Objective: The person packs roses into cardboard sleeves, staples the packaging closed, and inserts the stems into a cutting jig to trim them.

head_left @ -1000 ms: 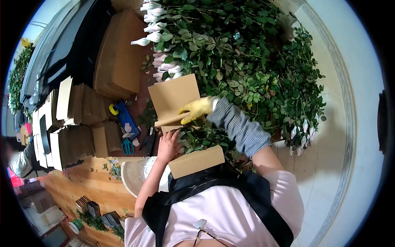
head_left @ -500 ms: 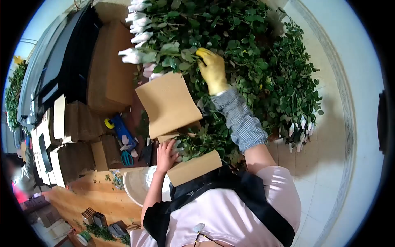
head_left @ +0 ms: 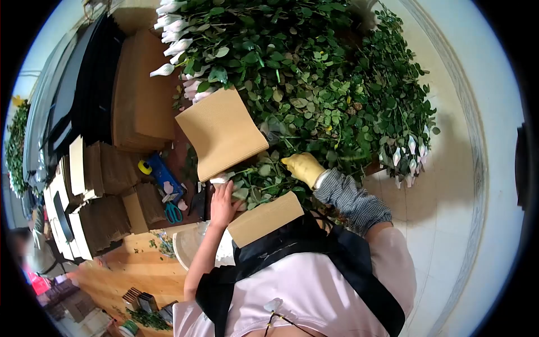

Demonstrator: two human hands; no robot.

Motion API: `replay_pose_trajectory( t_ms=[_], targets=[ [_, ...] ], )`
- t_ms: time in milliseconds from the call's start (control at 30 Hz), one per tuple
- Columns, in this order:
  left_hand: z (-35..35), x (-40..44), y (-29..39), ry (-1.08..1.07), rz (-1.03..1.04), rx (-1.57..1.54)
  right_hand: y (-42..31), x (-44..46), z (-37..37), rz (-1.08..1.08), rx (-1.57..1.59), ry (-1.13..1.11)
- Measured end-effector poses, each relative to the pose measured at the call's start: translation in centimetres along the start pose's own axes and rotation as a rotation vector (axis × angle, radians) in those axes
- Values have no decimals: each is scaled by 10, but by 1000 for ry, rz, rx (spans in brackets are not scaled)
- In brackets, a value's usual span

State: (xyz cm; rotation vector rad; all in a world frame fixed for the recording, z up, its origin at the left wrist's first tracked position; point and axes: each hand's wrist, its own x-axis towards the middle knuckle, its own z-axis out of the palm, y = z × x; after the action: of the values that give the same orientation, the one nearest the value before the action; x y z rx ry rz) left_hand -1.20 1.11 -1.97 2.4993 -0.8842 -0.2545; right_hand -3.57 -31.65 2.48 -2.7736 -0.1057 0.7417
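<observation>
My bare left hand (head_left: pixel 223 206) lies with its fingers spread at the flower-head end of a small bunch of leafy stems (head_left: pixel 264 178). In a yellow glove, my right hand (head_left: pixel 303 168) is closed around stems at the bunch's right side. A flap of brown corrugated cardboard (head_left: pixel 222 135) stands behind the bunch, and a narrower cardboard strip (head_left: pixel 266 219) is in front of it, near my black apron. White-wrapped flower heads (head_left: pixel 222 178) show beside my left fingertips.
A large heap of leafy stems (head_left: pixel 314 73) fills the back and right, with netted white heads (head_left: pixel 162 70) at its left. Cardboard stacks (head_left: pixel 101 222), teal scissors (head_left: pixel 173 213), a blue tool (head_left: pixel 165 177) and a round tub (head_left: pixel 182 247) are at left. Another person (head_left: pixel 39 253) is far left.
My right hand reached back to the large heap, then came down to the front bunch with stems. The cardboard flap has opened out flatter. My left hand has stayed near the flower heads.
</observation>
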Motion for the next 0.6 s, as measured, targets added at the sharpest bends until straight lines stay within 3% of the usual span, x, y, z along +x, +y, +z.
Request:
replay_pose_trajectory(
  t_ms=[33, 100, 167, 233, 367, 467, 500, 567, 600],
  targets=[
    [-2, 1, -1, -2, 8, 10, -2, 6, 5, 94, -36, -62],
    [-14, 0, 12, -10, 36, 149, -7, -1, 7, 75, -8, 53],
    [-18, 3, 18, -18, 41, 225, -14, -6, -6, 135, -101, -122],
    [-32, 7, 33, -12, -39, 332, -14, -8, 0, 166, -82, -72],
    [-35, 18, 17, 11, 101, 203, -27, -25, -32, 112, -172, -124],
    [-29, 18, 12, 1, 51, 155, -25, -20, -2, 267, -162, 80],
    [-27, 18, 12, 17, 40, 140, -20, -23, 6, 177, -156, 368],
    [-23, 17, 10, -6, 31, 81, 9, -10, 79, 47, 13, 693],
    [-18, 16, 10, 19, 22, 33, 21, -5, 97, 20, 43, 642]
  ],
)
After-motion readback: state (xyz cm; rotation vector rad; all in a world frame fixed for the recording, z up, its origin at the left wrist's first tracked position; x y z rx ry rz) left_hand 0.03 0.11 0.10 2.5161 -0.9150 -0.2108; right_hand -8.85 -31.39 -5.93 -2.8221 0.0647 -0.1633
